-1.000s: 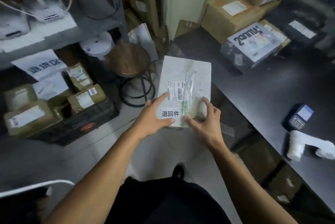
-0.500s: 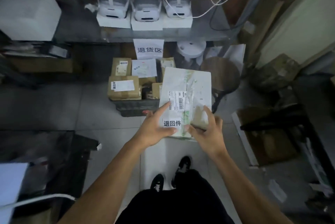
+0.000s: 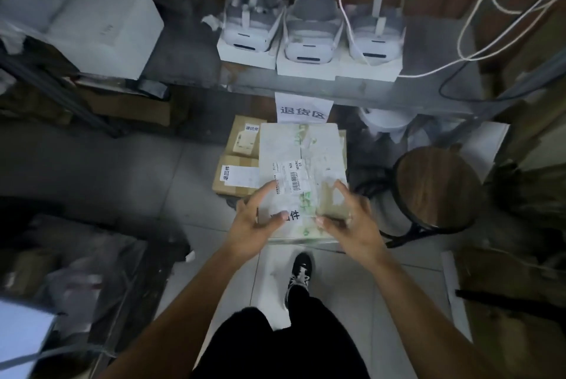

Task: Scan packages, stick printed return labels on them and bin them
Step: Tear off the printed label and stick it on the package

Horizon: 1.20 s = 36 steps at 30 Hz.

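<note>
The person has turned from the table and now stands before the returns pile, so the package point(image 3: 301, 176), its return label point(image 3: 289, 215) already on, looks ready for binning. It hovers over the labelled boxes point(image 3: 235, 175) at twelve o'clock, below the shelf sign point(image 3: 303, 109). The left hand point(image 3: 254, 219) grips its near-left corner, thumb on top, fingers spread. The right hand point(image 3: 352, 219) holds the near-right edge, fingers curled around it.

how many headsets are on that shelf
3, side by side on white boxes on the shelf: left headset, middle headset, right headset. Others could be hidden outside the view.
</note>
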### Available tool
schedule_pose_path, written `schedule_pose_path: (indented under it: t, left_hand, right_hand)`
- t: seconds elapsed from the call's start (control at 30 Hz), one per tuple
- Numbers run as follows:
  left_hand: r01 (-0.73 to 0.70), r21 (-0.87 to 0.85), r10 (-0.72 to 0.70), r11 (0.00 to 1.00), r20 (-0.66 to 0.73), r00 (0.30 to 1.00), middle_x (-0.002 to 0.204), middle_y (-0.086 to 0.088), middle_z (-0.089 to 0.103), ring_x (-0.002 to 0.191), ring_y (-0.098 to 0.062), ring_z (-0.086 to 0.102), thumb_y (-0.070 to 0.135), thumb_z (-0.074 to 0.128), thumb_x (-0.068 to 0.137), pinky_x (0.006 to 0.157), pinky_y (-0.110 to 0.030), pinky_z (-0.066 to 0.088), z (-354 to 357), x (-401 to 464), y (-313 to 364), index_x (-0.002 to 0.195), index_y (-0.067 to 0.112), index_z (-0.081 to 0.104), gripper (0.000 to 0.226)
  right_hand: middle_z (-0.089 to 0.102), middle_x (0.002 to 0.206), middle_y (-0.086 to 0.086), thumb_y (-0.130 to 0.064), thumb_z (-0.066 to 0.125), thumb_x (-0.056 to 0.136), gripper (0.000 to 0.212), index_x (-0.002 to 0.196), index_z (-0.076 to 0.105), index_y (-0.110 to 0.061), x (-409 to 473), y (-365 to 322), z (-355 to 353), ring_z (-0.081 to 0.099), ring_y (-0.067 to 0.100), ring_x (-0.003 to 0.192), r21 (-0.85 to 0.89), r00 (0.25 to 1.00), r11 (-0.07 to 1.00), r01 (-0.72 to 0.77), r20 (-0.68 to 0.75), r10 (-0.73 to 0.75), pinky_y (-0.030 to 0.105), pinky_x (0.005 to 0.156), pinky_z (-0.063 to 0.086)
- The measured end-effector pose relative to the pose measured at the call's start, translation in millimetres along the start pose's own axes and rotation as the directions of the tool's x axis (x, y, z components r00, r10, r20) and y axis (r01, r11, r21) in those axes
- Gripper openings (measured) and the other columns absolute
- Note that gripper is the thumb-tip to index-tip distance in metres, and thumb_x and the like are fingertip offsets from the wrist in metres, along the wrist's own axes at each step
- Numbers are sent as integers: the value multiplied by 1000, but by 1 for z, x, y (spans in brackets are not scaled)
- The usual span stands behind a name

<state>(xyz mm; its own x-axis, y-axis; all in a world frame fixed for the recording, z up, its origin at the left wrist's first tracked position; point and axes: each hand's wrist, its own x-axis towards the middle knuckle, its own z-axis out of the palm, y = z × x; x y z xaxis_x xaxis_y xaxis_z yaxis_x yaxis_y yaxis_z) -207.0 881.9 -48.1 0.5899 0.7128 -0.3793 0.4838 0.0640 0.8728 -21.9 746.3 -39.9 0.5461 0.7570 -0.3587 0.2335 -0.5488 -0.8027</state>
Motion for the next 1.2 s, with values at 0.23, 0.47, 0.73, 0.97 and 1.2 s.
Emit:
schedule_pose_path:
  t: [0.23,0.47,0.73,0.97,1.2]
  left_hand:
    - [53,-518,-147,854,-142,979,138,7,53,117,-10,61,1,69,89,81,-28,57,-16,71,10,136,26,54,56]
    - [-3,-613,-268,790,-350,898,138,2,53,127,-21,56,36,78,74,103,-47,50,-1,133,9,128,44,51,60]
    - [85,-381,-185,921,-232,955,151,7,35,138,-9,40,60,75,73,110,-37,41,-38,180,-24,144,51,35,82]
    - [104,-312,-136,945,-84,987,145,-4,50,119,-19,62,35,78,73,91,-37,56,-142,282,-69,142,48,38,81]
    - [36,237,-67,971,123,990,139,3,46,123,-13,50,56,84,65,94,-17,43,-134,365,-141,143,41,45,89]
  right_hand:
    - [39,142,2,-26,71,89,68,149,39,-25,105,-61,4,49,9,125,26,995,997,79,-66,-77,-1,91,29]
    - [49,141,-6,-49,76,80,103,154,6,-45,135,-85,78,56,7,116,256,983,951,-174,-10,182,22,95,48]
    - [64,125,-12,-37,81,68,87,136,33,-62,215,-75,93,68,13,106,450,965,864,-227,-15,262,48,89,57]
    - [69,113,-15,4,69,85,87,148,28,-41,274,-19,77,67,21,110,395,971,887,-238,112,210,49,95,53]
    - [68,115,-11,9,62,87,89,153,23,-36,346,36,94,69,13,104,364,970,902,-230,157,184,34,82,59]
